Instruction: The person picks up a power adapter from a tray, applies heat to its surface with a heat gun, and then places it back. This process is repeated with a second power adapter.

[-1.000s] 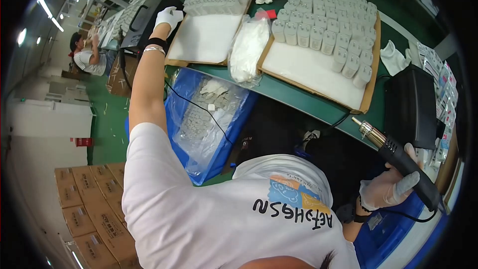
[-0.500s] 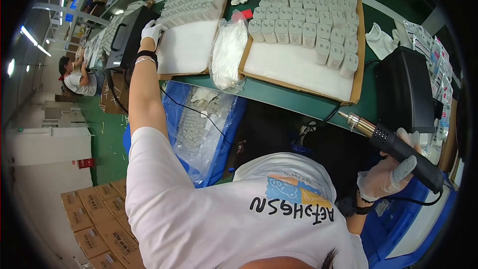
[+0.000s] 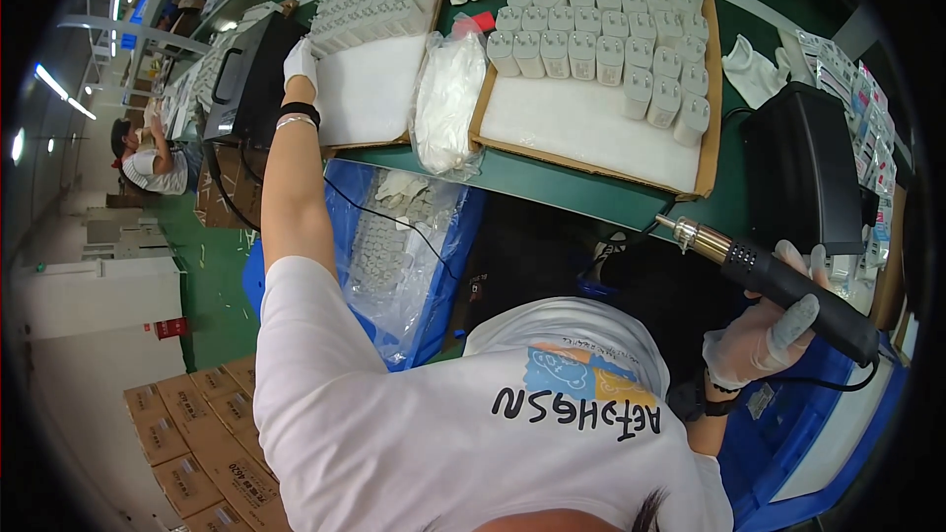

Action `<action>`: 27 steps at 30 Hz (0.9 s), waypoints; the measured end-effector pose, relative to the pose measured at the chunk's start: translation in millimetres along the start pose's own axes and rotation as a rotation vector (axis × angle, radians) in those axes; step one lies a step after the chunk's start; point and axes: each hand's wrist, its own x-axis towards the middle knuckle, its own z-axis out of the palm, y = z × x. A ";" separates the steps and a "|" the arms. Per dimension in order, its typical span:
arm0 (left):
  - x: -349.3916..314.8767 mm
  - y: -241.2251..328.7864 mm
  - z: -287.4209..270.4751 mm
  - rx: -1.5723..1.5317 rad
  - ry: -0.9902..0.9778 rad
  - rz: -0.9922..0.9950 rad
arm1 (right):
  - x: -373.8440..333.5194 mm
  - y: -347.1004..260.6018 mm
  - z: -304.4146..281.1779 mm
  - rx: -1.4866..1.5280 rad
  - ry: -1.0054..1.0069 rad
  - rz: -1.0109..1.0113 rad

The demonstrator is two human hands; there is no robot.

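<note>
My right hand (image 3: 757,340), in a thin clear glove with a grey fingertip cover, is wrapped round the black handle of a hot air gun (image 3: 759,281). The metal nozzle points up and left, just off the bench edge. My left arm stretches far forward, and the white-gloved left hand (image 3: 300,67) is between a black box with a handle (image 3: 254,74) and the left tray (image 3: 360,99). Its fingers are too foreshortened to read. Rows of white plug chargers (image 3: 379,5) stand at that tray's far end. More white chargers (image 3: 581,49) fill much of the right tray (image 3: 601,143).
Between the trays lies a clear plastic bag (image 3: 448,103) of white material. A black unit (image 3: 803,172) and a white glove (image 3: 754,74) are at the right. Below the bench sits a blue crate (image 3: 434,310) with bagged parts; a black cable (image 3: 399,222) crosses above it. Cartons (image 3: 197,433) are stacked lower left.
My left hand has turned and straightened slightly at the tray's left edge. The hot air gun has shifted a little left and its nozzle slightly up, still held in my right hand.
</note>
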 end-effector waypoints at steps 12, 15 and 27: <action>36.7 -19.6 -48.5 0.056 0.044 0.180 | -1.1 2.4 -6.7 0.137 -0.032 0.056; 28.2 -23.8 11.4 0.203 0.022 0.099 | -5.4 4.5 -5.6 0.061 0.010 0.034; -155.0 94.5 120.6 0.165 -0.152 0.828 | 14.4 -3.4 -15.0 0.093 0.246 -0.039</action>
